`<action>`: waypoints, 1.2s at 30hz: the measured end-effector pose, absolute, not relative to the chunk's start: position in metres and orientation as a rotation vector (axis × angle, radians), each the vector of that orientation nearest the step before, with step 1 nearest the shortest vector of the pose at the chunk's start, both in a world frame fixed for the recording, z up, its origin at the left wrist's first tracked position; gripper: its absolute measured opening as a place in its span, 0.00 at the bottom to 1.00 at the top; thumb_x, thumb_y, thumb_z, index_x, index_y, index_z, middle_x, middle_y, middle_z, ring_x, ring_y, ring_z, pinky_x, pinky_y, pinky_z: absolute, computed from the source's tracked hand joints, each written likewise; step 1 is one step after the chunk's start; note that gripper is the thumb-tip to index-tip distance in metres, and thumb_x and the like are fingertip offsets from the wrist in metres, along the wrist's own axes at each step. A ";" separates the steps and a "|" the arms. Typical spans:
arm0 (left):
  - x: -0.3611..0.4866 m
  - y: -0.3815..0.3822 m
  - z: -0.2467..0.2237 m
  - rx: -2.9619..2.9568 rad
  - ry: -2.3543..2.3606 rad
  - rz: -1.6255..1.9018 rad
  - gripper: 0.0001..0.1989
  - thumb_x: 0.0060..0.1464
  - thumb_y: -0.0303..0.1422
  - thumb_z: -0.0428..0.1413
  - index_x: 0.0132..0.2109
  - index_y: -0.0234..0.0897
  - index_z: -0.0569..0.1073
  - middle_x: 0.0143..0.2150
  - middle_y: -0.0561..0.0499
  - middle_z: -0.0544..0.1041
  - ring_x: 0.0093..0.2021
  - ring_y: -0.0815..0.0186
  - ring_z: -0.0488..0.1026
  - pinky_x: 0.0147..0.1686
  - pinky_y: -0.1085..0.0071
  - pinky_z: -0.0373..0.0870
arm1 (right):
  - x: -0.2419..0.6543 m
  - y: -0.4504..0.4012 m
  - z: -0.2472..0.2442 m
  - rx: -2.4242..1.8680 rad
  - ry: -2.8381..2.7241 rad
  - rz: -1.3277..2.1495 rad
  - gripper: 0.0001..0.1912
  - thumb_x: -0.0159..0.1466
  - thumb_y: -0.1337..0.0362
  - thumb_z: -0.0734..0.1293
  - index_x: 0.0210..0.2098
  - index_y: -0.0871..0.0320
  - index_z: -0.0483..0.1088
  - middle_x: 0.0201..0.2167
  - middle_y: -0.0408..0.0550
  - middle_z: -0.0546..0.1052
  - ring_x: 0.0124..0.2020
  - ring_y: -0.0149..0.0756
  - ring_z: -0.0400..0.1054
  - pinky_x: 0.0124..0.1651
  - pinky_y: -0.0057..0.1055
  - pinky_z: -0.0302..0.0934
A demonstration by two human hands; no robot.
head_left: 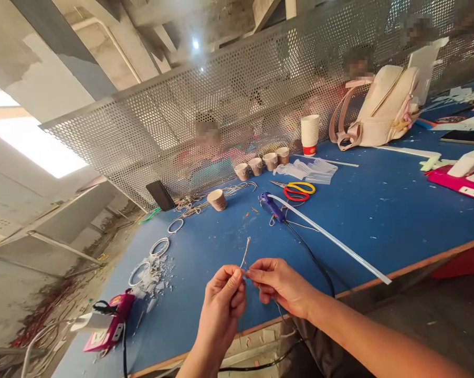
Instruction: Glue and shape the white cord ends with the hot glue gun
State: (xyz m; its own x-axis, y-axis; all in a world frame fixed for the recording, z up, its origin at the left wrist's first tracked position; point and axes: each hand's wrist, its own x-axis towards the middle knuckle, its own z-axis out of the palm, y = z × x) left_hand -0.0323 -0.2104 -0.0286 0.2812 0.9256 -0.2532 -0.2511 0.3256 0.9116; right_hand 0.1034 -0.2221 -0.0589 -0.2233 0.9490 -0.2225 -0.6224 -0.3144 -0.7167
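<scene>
Over the table's front edge, my left hand (223,299) pinches a thin light cord (245,253) between thumb and forefinger. A short, frayed-looking end of this cord stands up above the fingertips. My right hand (278,283) is close beside it, its thumb and forefinger pinched on the same cord just below that end. The part between my fingers is mostly hidden. Beyond my hands lie a blue glue gun (274,207) with a long clear glue stick (331,237) and scissors (297,191) with red and yellow handles.
On the blue table (229,236), a cord-wrapped cup (217,200) stands near loose cords (193,207). Several similar cups, a stack of paper cups (309,135) and a backpack (386,110) line the perforated screen (174,115). White rings (159,247) and a pink power strip (111,323) lie left.
</scene>
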 end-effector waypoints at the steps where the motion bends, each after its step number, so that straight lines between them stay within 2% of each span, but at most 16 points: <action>1: -0.036 -0.211 -0.028 0.877 0.926 0.890 0.15 0.40 0.39 0.66 0.28 0.34 0.70 0.17 0.61 0.60 0.15 0.82 0.42 0.13 0.84 0.39 | 0.106 -0.219 -0.057 -0.791 -0.629 1.814 0.19 0.41 0.56 0.78 0.22 0.61 0.70 0.13 0.34 0.64 0.13 0.18 0.46 0.16 0.22 0.45; 4: -0.051 -0.211 -0.026 0.862 0.872 0.693 0.15 0.39 0.38 0.66 0.26 0.34 0.70 0.14 0.63 0.53 0.15 0.81 0.40 0.13 0.82 0.38 | 0.116 -0.206 -0.051 -0.849 -0.877 1.894 0.17 0.40 0.57 0.77 0.22 0.61 0.71 0.11 0.32 0.62 0.13 0.18 0.44 0.16 0.22 0.38; 7: -0.066 -0.213 -0.022 0.920 0.880 0.488 0.15 0.37 0.38 0.66 0.24 0.33 0.70 0.14 0.65 0.48 0.15 0.80 0.40 0.13 0.81 0.36 | 0.126 -0.191 -0.042 -0.936 -1.231 1.899 0.12 0.40 0.62 0.76 0.21 0.62 0.74 0.13 0.35 0.67 0.15 0.20 0.52 0.18 0.23 0.44; 11: -0.077 -0.219 -0.013 1.157 1.057 0.404 0.13 0.41 0.38 0.63 0.23 0.34 0.70 0.13 0.62 0.52 0.14 0.78 0.43 0.13 0.78 0.38 | 0.129 -0.179 -0.024 -0.912 -1.735 1.749 0.06 0.45 0.65 0.73 0.24 0.60 0.77 0.19 0.39 0.74 0.23 0.25 0.62 0.27 0.24 0.54; 14: -0.081 -0.226 -0.008 1.371 1.245 0.552 0.11 0.44 0.37 0.61 0.22 0.34 0.71 0.12 0.61 0.54 0.15 0.77 0.47 0.14 0.78 0.40 | 0.120 -0.186 -0.009 -0.943 -2.008 1.495 0.03 0.51 0.67 0.70 0.25 0.58 0.77 0.21 0.40 0.75 0.25 0.28 0.65 0.29 0.25 0.56; 16: -0.083 -0.230 -0.009 1.402 1.334 0.730 0.11 0.45 0.37 0.60 0.23 0.34 0.72 0.13 0.60 0.55 0.15 0.76 0.48 0.14 0.78 0.41 | 0.110 -0.199 -0.004 -1.031 -2.124 1.202 0.05 0.53 0.68 0.68 0.26 0.57 0.77 0.24 0.41 0.76 0.26 0.30 0.65 0.29 0.26 0.55; 20: -0.086 -0.236 -0.016 1.133 1.250 1.017 0.13 0.44 0.41 0.62 0.26 0.36 0.69 0.14 0.63 0.51 0.15 0.78 0.44 0.14 0.80 0.41 | 0.091 -0.223 -0.012 -1.084 -2.131 0.649 0.08 0.58 0.68 0.66 0.29 0.54 0.78 0.28 0.44 0.76 0.30 0.33 0.66 0.33 0.29 0.55; 22: -0.087 -0.237 -0.020 0.961 1.125 1.038 0.14 0.42 0.41 0.63 0.27 0.36 0.68 0.15 0.65 0.47 0.15 0.79 0.41 0.14 0.82 0.39 | 0.086 -0.227 -0.023 -1.080 -2.040 0.686 0.08 0.59 0.68 0.66 0.30 0.55 0.78 0.28 0.44 0.75 0.30 0.33 0.66 0.33 0.28 0.55; 27: -0.093 -0.236 -0.031 0.760 0.880 0.858 0.14 0.41 0.37 0.65 0.28 0.36 0.68 0.15 0.65 0.47 0.16 0.79 0.38 0.13 0.83 0.38 | 0.086 -0.211 -0.042 -1.001 -1.813 1.267 0.08 0.56 0.63 0.68 0.30 0.59 0.79 0.27 0.44 0.76 0.29 0.32 0.67 0.32 0.27 0.58; 30: -0.098 -0.237 -0.033 0.792 0.839 0.659 0.14 0.41 0.38 0.64 0.27 0.36 0.68 0.15 0.65 0.46 0.15 0.79 0.38 0.13 0.82 0.37 | 0.093 -0.197 -0.038 -0.966 -1.822 1.454 0.08 0.53 0.62 0.69 0.29 0.60 0.79 0.25 0.43 0.75 0.28 0.31 0.65 0.32 0.27 0.58; 33: -0.099 -0.237 -0.029 0.947 0.938 0.510 0.14 0.43 0.38 0.63 0.25 0.35 0.67 0.14 0.64 0.48 0.15 0.79 0.39 0.14 0.80 0.37 | 0.099 -0.188 -0.022 -0.912 -1.998 1.488 0.06 0.52 0.64 0.69 0.28 0.60 0.78 0.25 0.42 0.75 0.27 0.29 0.65 0.31 0.26 0.57; 36: -0.095 -0.238 -0.024 1.184 1.158 0.606 0.13 0.45 0.38 0.61 0.24 0.35 0.68 0.13 0.62 0.53 0.15 0.78 0.44 0.14 0.79 0.38 | 0.099 -0.188 -0.007 -0.916 -2.259 1.226 0.05 0.53 0.68 0.68 0.26 0.57 0.78 0.25 0.41 0.75 0.27 0.30 0.65 0.31 0.26 0.56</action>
